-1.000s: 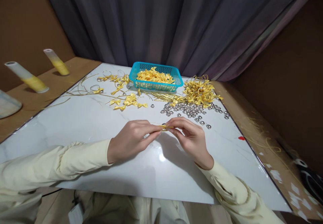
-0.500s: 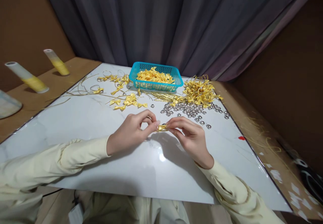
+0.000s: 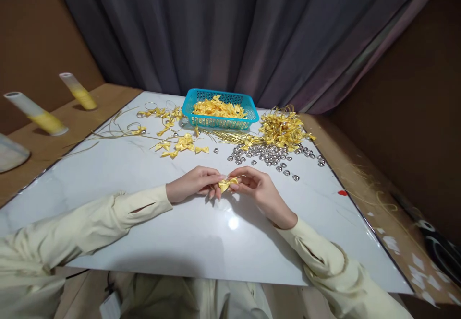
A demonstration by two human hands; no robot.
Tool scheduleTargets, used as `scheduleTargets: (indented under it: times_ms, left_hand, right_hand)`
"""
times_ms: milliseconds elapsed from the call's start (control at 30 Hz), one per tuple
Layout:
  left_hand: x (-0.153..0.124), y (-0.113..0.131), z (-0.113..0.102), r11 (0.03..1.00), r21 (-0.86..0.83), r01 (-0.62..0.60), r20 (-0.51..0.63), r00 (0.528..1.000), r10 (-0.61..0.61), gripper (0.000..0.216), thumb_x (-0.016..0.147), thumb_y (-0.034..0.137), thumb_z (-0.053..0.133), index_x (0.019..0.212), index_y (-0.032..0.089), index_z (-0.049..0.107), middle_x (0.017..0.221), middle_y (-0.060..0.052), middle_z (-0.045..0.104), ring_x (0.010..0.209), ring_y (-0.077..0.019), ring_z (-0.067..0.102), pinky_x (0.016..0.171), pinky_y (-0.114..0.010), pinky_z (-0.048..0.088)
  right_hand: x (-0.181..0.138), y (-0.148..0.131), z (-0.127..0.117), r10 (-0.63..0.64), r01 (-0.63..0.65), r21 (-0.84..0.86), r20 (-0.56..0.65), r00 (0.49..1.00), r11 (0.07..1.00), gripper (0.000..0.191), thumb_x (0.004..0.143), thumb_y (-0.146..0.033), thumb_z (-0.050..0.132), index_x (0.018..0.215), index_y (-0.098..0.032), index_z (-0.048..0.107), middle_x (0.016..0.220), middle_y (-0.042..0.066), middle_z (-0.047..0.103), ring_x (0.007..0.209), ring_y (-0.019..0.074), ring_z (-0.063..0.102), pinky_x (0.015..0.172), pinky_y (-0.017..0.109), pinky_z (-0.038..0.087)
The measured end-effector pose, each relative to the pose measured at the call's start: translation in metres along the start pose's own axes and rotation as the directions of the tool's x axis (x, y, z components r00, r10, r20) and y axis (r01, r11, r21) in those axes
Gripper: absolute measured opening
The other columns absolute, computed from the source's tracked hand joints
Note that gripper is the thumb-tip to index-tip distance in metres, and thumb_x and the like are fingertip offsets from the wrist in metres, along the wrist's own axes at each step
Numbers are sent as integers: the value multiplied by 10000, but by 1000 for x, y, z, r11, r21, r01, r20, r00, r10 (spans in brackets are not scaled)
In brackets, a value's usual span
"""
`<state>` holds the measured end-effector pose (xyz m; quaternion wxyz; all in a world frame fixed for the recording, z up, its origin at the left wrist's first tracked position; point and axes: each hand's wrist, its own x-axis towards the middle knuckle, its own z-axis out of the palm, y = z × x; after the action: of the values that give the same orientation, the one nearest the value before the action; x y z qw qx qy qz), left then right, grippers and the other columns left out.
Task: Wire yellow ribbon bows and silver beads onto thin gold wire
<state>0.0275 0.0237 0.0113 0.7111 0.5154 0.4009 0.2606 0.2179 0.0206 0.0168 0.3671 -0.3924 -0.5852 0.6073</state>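
Note:
A small yellow ribbon bow (image 3: 227, 183) is pinched between both my hands, just above the white marble tabletop (image 3: 144, 204). My left hand (image 3: 196, 183) grips its left side with curled fingers. My right hand (image 3: 254, 187) pinches its right side between thumb and fingertips. Both sleeves are pale yellow. Just beyond my right hand lies a scatter of small silver beads (image 3: 268, 155).
A blue basket (image 3: 220, 109) of yellow bows stands at the back, by a heap of looped yellow ribbon (image 3: 283, 128). Loose bows (image 3: 183, 144) and ribbon strands (image 3: 118, 127) lie at the back left. Two ribbon spools (image 3: 77, 91) rest on the wooden ledge at left.
The thin ribbon piece between my fingers now shows as a formed bow. Both hands moved slightly away from me, and the left hand flattened from a raised ring of fingers.

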Motion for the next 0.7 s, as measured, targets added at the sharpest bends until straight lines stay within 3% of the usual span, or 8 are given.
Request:
scheduleTargets:
  times_ms: [267, 467, 700]
  left_hand:
    - [6, 2, -10, 991, -130, -1, -54, 999, -6, 199, 806, 309, 554, 874, 122, 540, 575, -9, 602, 358, -19, 363, 343, -144, 113]
    - [7, 3, -16, 997, -64, 34, 93, 995, -28, 296, 820, 402, 550, 832, 106, 551, 725, -71, 645, 429, -38, 474, 323, -144, 129]
    - [4, 4, -13, 999, 41, 32, 180, 983, -39, 369, 839, 441, 510, 827, 80, 583, 679, -82, 658, 371, -22, 401, 322, -168, 110]
  right_hand:
    - [4, 4, 0, 63, -57, 89, -62, 996, 994, 219, 637, -225, 733, 814, -149, 629, 754, 16, 646, 679, 113, 615, 671, 247, 484]
    - [5, 4, 0, -19, 26, 95, -72, 997, 995, 213, 635, -227, 735, 806, -161, 626, 752, 10, 646, 692, 116, 612, 686, 257, 493]
    - [5, 8, 1, -46, 46, 61, -6, 999, 997, 204, 666, -212, 713, 841, -167, 619, 793, 14, 650, 726, 113, 615, 717, 251, 496]
